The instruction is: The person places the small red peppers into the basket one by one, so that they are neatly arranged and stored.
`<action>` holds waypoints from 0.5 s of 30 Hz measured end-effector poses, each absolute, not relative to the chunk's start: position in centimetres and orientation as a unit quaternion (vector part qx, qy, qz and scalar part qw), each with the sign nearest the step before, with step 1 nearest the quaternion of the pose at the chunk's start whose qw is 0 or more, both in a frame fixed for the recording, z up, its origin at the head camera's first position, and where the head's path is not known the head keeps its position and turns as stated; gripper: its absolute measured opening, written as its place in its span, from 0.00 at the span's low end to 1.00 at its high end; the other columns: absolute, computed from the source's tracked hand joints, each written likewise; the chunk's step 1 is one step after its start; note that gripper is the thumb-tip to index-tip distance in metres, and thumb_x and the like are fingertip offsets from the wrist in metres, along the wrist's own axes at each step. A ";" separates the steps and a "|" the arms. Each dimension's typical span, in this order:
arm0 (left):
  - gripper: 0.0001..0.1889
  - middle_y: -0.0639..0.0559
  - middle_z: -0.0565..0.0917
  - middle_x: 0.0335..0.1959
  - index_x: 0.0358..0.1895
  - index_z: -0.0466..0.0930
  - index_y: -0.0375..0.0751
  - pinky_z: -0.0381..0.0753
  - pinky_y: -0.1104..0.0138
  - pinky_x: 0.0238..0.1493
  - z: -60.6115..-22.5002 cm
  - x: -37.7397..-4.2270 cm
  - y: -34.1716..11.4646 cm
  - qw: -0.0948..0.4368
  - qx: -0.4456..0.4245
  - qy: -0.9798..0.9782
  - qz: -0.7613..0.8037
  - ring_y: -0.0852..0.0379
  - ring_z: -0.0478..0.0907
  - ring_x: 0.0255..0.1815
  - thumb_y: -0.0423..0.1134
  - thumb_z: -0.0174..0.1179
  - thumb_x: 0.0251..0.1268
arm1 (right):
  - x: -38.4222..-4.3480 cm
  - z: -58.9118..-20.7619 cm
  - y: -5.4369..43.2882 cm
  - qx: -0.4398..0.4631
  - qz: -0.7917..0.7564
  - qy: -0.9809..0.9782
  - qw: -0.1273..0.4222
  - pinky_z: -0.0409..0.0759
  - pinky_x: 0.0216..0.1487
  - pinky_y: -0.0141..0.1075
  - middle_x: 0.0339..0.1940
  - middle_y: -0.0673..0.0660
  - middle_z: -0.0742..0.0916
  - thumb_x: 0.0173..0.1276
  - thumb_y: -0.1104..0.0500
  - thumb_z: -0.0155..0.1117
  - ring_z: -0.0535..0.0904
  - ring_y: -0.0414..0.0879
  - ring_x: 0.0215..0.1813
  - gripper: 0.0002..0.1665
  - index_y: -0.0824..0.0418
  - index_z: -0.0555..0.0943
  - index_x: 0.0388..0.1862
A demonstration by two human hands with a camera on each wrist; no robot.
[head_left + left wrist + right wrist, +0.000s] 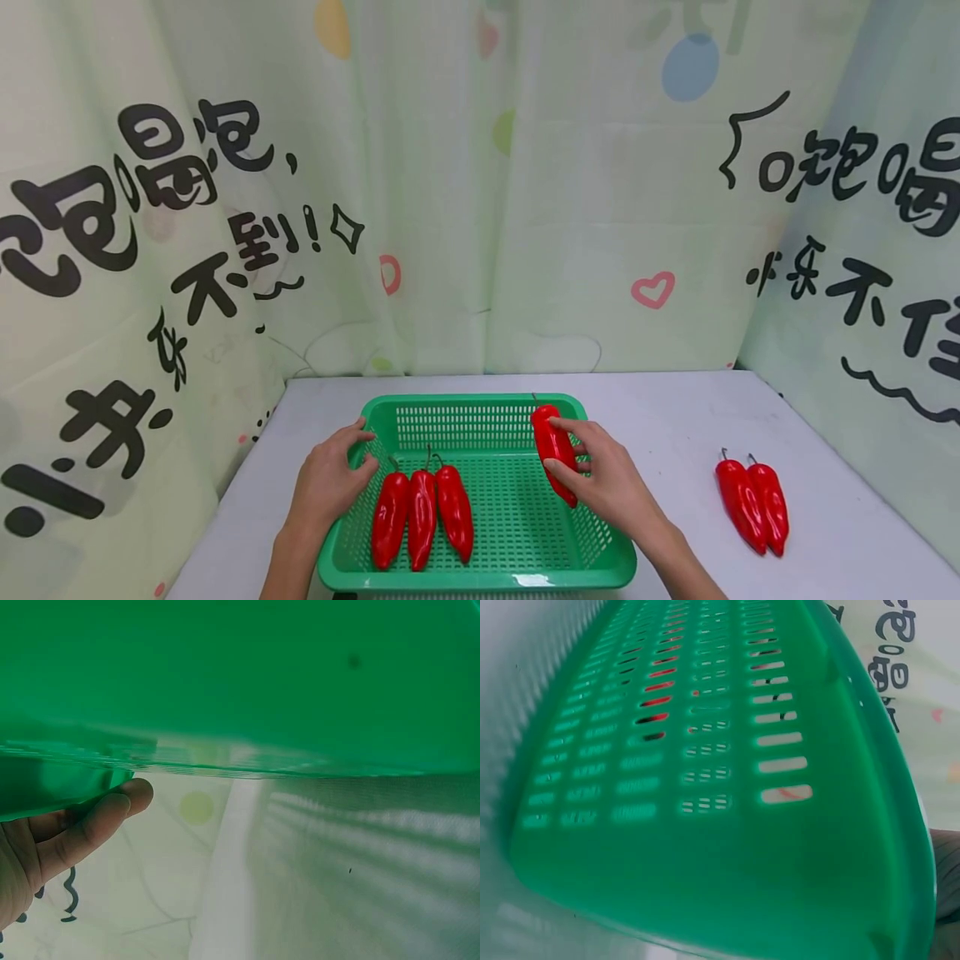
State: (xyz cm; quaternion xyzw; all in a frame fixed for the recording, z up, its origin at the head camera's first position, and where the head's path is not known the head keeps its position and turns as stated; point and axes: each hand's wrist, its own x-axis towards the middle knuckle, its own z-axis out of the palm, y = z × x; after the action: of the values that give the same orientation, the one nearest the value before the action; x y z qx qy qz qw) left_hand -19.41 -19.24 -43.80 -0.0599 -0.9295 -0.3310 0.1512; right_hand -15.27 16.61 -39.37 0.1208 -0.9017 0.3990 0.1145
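Observation:
A green slotted basket (517, 517) stands on the white table. Three red peppers (422, 521) lie side by side in its left half, stems toward the far side. My right hand (600, 475) holds another red pepper (551, 454) between thumb and fingers, over the basket's right part and tilted with its stem end up. At the left rim is my left hand (333, 475), fingers and thumb apart, fingertips over the rim. The left wrist view shows its fingers (90, 832) beside the green edge. In the right wrist view the basket wall (705, 877) hides the held pepper.
Two more red peppers (753, 504) lie together on the white table (667, 417), to the right of the basket. A pale printed curtain (525, 208) with black lettering hangs behind the table and along both sides.

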 end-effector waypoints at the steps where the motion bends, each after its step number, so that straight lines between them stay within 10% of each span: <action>1: 0.17 0.40 0.78 0.68 0.54 0.86 0.37 0.80 0.43 0.58 -43.8 -19.4 -19.2 0.151 -0.060 -0.929 -0.331 0.35 0.76 0.66 0.32 0.60 0.62 | -15.3 -39.4 16.5 0.119 0.400 -0.902 0.111 0.89 0.40 0.40 0.58 0.61 0.83 0.63 0.60 0.75 0.83 0.53 0.50 0.34 0.60 0.76 0.69; 15: 0.17 0.40 0.79 0.68 0.53 0.86 0.37 0.81 0.44 0.57 -43.8 -19.5 -19.3 0.156 -0.064 -0.929 -0.331 0.35 0.77 0.66 0.32 0.60 0.61 | -15.2 -40.1 14.6 0.130 0.411 -0.897 0.097 0.88 0.38 0.37 0.58 0.58 0.83 0.63 0.60 0.75 0.84 0.51 0.50 0.33 0.58 0.78 0.67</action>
State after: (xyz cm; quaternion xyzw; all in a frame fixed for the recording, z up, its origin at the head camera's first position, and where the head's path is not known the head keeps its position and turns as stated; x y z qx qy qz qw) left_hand -19.46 -19.26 -43.81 -0.0639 -0.9285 -0.3308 0.1558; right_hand -15.20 14.62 -40.09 0.1299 -0.8971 0.4109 0.0973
